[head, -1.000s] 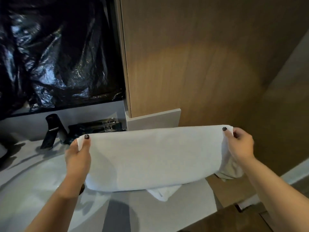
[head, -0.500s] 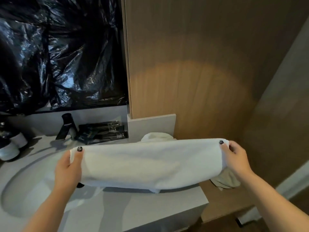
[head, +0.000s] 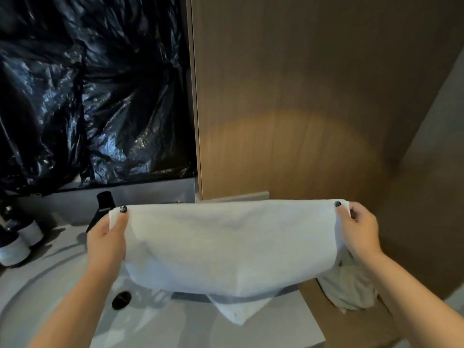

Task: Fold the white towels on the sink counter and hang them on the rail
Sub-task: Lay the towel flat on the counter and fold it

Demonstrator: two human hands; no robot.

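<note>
- Wood-grain wall panel fills the upper right of the frame, with a warm patch of light at its middle.
- Crumpled black plastic sheeting covers the upper left, above the counter's back edge.
- White towel held stretched across the lower centre, doubled over, its top edge level, hanging above the sink counter. One corner dangles below its bottom edge at lower centre.
- Sink basin at lower left; dark drain just under the towel's left end.
- Left hand pinches the towel's upper left corner, thumb on the front, fingers behind the cloth.
- Right hand pinches the upper right corner, thumb on top, fingers curled on the fabric.
- Second crumpled cloth hangs below the right wrist, lower right.
- Black faucet behind the left hand.
- Two bottles at the left edge.
</note>
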